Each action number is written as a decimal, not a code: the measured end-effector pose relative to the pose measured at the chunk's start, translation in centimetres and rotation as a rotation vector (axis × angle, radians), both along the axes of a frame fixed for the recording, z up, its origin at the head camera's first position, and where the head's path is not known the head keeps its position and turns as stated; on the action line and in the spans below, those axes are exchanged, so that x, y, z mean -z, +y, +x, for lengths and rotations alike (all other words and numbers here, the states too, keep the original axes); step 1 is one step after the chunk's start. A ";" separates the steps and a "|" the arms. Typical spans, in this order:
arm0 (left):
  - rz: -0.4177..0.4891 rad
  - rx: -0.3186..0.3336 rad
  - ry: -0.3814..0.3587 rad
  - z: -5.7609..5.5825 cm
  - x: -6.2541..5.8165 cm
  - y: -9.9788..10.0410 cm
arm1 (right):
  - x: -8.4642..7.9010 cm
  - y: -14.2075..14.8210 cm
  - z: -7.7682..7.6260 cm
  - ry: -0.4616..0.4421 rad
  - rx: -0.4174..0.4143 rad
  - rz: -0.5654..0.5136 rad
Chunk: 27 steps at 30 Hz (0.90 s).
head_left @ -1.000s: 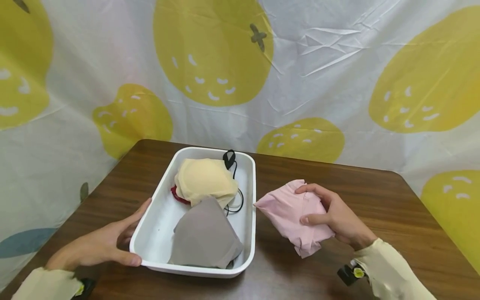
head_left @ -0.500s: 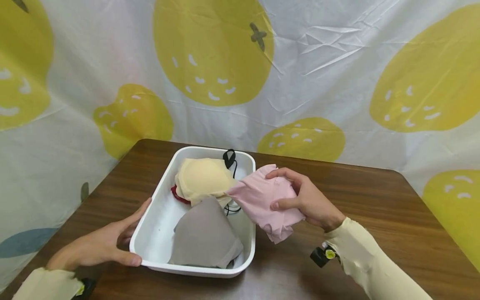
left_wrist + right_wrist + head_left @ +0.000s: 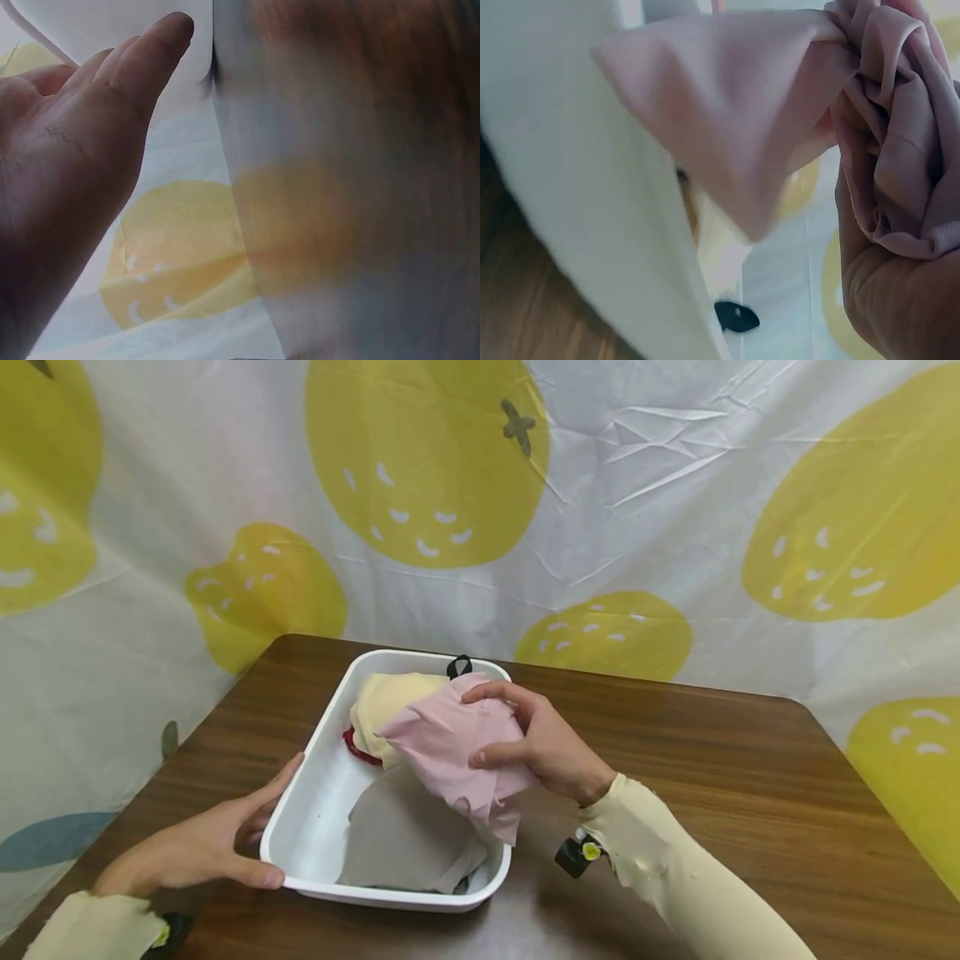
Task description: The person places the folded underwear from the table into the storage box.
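Note:
My right hand (image 3: 551, 747) grips a pink folded garment (image 3: 442, 739) by its right side, thumb on the near face, holding it above the right part of a white plastic tub (image 3: 311, 831). In the right wrist view the crumpled garment (image 3: 720, 97) hangs with a loose pointed flap beside the tub wall (image 3: 592, 187). Inside the tub lie a cream padded garment (image 3: 382, 702) and a grey cup-shaped garment (image 3: 408, 831), both partly covered by the pink one. My left hand (image 3: 195, 852) rests against the tub's left side, thumb by the near left corner, fingers partly hidden.
Dark red fabric (image 3: 360, 747) pokes out under the cream garment. A black looped cord (image 3: 460, 666) lies by the tub's far rim. The tub stands on a brown wooden table (image 3: 690, 760), with a lemon-print curtain (image 3: 622, 510) behind it.
My right hand has carried the pink garment leftward from beside the tub to over it, covering part of the cream and grey garments. The left hand and tub have stayed put.

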State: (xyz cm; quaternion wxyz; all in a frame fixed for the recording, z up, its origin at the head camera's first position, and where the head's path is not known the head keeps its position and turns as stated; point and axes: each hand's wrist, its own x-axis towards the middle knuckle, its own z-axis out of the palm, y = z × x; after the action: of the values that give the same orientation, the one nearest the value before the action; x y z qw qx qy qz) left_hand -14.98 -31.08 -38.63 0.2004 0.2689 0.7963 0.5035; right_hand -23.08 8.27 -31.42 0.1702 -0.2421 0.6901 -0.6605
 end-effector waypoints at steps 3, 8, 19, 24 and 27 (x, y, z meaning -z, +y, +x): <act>0.012 0.007 0.010 0.0 0.1 0.0 | 0.3 -1.3 0.0 -0.012 -0.029 0.005; 0.033 0.018 0.004 -0.1 0.1 0.1 | 1.6 -2.9 0.5 0.016 -0.096 0.128; 0.049 0.025 -0.008 -0.1 0.1 0.2 | 3.2 -4.1 1.1 0.324 -0.189 0.446; 0.057 0.034 -0.010 0.0 0.0 0.1 | 3.2 -4.2 1.5 0.545 -0.242 0.590; 0.050 0.030 -0.003 0.0 0.0 0.1 | 3.1 -4.2 1.8 0.600 -0.251 0.667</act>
State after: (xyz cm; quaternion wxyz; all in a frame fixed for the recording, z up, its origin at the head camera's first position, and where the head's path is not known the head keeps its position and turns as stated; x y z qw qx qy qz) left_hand -15.02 -31.02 -38.63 0.2023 0.2848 0.7791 0.5205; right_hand -21.25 4.09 -34.53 0.1103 -0.4359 0.8490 -0.2776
